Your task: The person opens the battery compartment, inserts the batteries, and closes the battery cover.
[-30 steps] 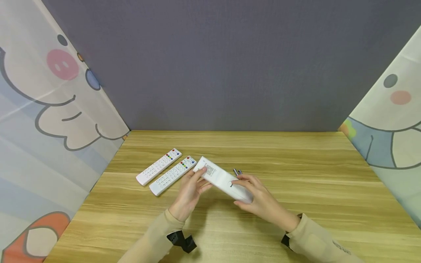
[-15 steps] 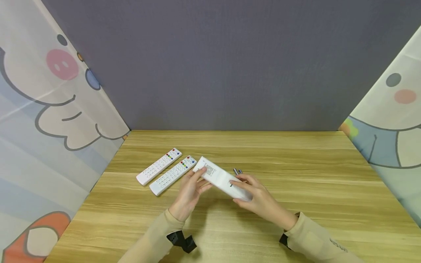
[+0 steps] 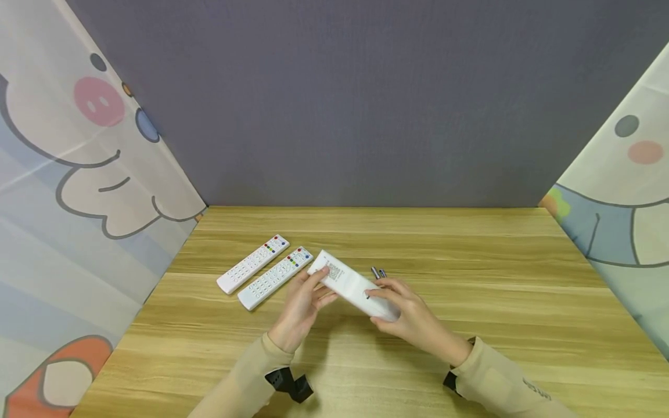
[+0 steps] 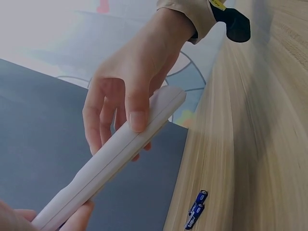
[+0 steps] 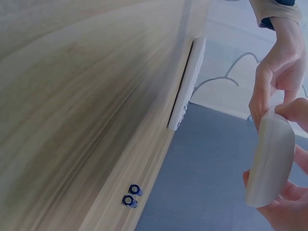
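Observation:
A white remote control [image 3: 350,288] is held back side up above the table, with a QR label near its far left end. My left hand [image 3: 300,307] grips that end, thumb on top by the label and fingers underneath. At the near right end my right hand [image 3: 415,319] grips the remote across its width, index fingertip pressing the back near a small dark mark. In the left wrist view, the right thumb lies along the side of the remote [image 4: 110,156]. Its keys face down, hidden in the head view.
Two more white remotes, an outer one [image 3: 253,265] and an inner one [image 3: 275,278], lie keys up on the wooden table [image 3: 496,267] to the left. Two small blue batteries [image 4: 196,210] lie just beyond my right hand. A grey panel [image 3: 366,104] stands behind the table.
My right hand has shifted slightly left, its index finger sliding a little along the back of the remote. The left hand and the things on the table stay put.

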`<state>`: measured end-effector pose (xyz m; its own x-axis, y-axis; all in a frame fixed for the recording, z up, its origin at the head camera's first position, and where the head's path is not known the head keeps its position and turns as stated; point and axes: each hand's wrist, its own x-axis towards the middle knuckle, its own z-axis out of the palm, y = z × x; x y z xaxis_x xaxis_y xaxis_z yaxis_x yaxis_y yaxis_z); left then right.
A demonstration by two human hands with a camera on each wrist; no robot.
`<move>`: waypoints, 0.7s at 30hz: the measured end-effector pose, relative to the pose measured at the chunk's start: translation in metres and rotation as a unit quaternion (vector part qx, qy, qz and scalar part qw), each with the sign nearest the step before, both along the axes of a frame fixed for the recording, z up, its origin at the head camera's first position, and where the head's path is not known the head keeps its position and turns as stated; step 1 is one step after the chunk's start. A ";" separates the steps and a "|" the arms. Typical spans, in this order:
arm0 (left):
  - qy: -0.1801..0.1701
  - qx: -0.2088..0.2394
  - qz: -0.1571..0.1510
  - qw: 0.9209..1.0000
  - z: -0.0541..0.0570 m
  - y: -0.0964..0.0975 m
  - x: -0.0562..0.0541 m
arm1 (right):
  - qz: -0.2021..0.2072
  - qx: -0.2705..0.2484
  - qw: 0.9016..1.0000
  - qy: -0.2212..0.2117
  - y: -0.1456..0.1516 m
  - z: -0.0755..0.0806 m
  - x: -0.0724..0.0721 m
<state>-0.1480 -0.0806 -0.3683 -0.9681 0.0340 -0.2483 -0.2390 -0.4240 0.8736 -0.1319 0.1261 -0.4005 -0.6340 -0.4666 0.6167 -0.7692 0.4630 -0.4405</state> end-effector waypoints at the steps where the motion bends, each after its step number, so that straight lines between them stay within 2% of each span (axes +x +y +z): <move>1: -0.003 -0.001 0.000 1.000 0.000 0.000 0.000 | -0.001 0.001 1.000 -0.003 0.000 0.000 0.000; 21: -0.010 0.000 -0.006 1.000 -0.002 0.001 0.001 | -0.019 0.010 0.999 -0.035 0.000 0.002 0.001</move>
<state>-0.1471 -0.0792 -0.3702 -0.9624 0.0453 -0.2677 -0.2614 -0.4209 0.8686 -0.1305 0.1257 -0.3986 -0.6926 -0.4534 0.5610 -0.7187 0.4999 -0.4833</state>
